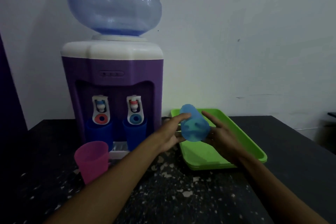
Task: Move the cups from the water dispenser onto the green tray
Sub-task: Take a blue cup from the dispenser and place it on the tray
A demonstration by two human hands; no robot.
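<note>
A pink cup (91, 160) waits on the surface by the water dispenser (111, 85), while left hand (170, 132) and right hand (221, 133) each grip a tilted light blue cup (194, 123) above the green tray (241, 142), where loose fingers could drop it.

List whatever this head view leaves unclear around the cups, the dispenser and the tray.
- Light blue cup: motion-blurred between left hand and right hand; which hand's grip carries it is unclear.
- Two dark blue cups under the taps: rims hidden by tap levers; contents unseen.
- Pink cup: base hidden by the left forearm.
- Green tray: near corner covered by the right wrist.
- Water bottle: top cut off by the frame edge.
</note>
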